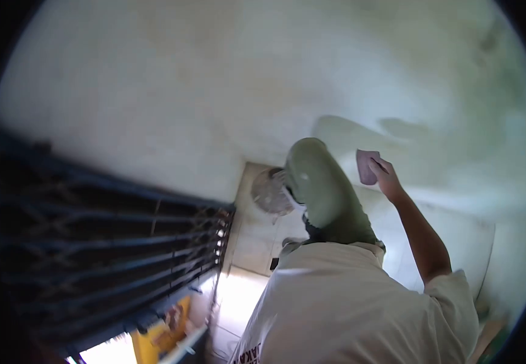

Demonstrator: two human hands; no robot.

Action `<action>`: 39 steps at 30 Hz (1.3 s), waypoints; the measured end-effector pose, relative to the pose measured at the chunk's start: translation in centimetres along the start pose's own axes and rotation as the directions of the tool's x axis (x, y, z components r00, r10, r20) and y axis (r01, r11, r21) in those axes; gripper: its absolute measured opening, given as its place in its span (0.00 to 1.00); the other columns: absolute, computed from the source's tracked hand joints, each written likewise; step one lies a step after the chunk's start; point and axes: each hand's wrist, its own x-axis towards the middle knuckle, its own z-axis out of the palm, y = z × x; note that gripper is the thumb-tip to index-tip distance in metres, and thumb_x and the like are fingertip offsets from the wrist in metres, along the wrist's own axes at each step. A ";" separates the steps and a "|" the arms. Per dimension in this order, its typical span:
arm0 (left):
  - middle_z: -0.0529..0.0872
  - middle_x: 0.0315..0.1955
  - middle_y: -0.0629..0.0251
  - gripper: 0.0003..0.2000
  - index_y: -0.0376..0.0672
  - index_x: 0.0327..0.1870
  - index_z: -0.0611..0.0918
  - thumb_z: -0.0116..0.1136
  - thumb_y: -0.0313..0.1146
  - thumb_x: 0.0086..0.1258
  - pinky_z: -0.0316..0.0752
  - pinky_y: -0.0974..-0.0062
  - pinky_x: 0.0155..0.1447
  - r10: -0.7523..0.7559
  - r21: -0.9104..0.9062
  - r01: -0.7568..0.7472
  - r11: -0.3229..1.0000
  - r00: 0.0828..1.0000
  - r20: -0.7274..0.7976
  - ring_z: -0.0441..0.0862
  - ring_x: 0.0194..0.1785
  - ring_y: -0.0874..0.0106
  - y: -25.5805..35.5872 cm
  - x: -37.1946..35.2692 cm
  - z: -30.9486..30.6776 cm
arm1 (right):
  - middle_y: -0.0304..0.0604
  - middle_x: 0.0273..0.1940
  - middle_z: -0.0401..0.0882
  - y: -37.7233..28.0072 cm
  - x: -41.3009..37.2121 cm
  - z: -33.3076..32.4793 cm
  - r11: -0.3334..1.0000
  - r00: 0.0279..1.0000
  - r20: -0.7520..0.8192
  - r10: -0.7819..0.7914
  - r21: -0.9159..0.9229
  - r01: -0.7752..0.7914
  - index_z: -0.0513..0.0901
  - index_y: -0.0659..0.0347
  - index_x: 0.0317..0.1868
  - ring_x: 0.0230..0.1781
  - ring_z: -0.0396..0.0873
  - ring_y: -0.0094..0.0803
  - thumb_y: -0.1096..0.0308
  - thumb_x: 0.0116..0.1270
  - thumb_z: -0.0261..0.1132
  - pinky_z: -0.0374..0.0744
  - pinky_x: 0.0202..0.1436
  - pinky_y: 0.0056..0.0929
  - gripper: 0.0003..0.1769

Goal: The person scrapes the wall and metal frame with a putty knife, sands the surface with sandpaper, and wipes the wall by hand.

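My right hand [386, 178] is closed on a flat, mauve, sandpaper-like sheet [366, 167], its fingers wrapped over the right edge. The sheet is close to the pale, patchy wall [311, 67], and a soft shadow falls on the wall above it. My bare right forearm reaches up from a light T-shirt sleeve. Left of the hand, my bent knee [320, 176] in olive trousers rises towards the wall. My left hand is out of the picture.
A round, stained container [272, 193] sits on the tiled floor [254, 242] beside my leg. A dark folding metal gate [111, 236] fills the left side. Low down past the gate is a yellow printed object [160, 327], in bright light.
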 end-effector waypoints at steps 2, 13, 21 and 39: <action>0.79 0.28 0.62 0.09 0.34 0.34 0.77 0.53 0.31 0.74 0.73 0.72 0.37 0.018 -0.054 -0.018 0.998 1.000 0.006 0.75 0.30 0.69 1.0 -1.4 2.6 | 0.34 0.41 0.81 3.0 -3.3 -4.2 1.000 0.991 -0.133 0.013 0.012 -0.011 0.80 0.69 0.51 0.41 0.75 0.21 0.59 0.75 0.56 0.73 0.48 0.25 0.19; 0.82 0.31 0.62 0.18 0.37 0.51 0.78 0.62 0.42 0.70 0.77 0.70 0.37 -0.971 0.872 0.447 0.201 -0.031 0.239 0.79 0.32 0.68 -1.9 -47.2 -0.2 | 0.63 0.36 0.82 31.9 -22.2 -16.7 0.733 0.710 -0.606 0.359 -0.289 -0.616 0.81 0.67 0.38 0.40 0.82 0.57 0.56 0.69 0.53 0.77 0.44 0.51 0.20; 0.65 0.14 0.78 0.10 0.42 0.45 0.75 0.62 0.33 0.70 0.57 0.81 0.18 -0.587 0.536 0.813 -0.228 -0.554 0.590 0.61 0.14 0.83 9.4 -66.8 11.1 | 0.62 0.36 0.84 36.6 -16.8 -29.2 0.745 0.867 -0.264 0.422 -0.444 -0.498 0.84 0.65 0.38 0.39 0.84 0.53 0.48 0.65 0.57 0.79 0.45 0.45 0.24; 0.71 0.20 0.76 0.10 0.46 0.29 0.73 0.65 0.29 0.66 0.57 0.80 0.25 0.004 0.388 0.869 0.307 -0.408 0.913 0.65 0.22 0.83 33.4 -59.0 47.6 | 0.53 0.31 0.84 49.7 -32.0 -35.7 0.555 0.241 -0.740 0.627 0.208 -0.806 0.84 0.62 0.35 0.29 0.85 0.43 0.62 0.61 0.59 0.82 0.32 0.41 0.13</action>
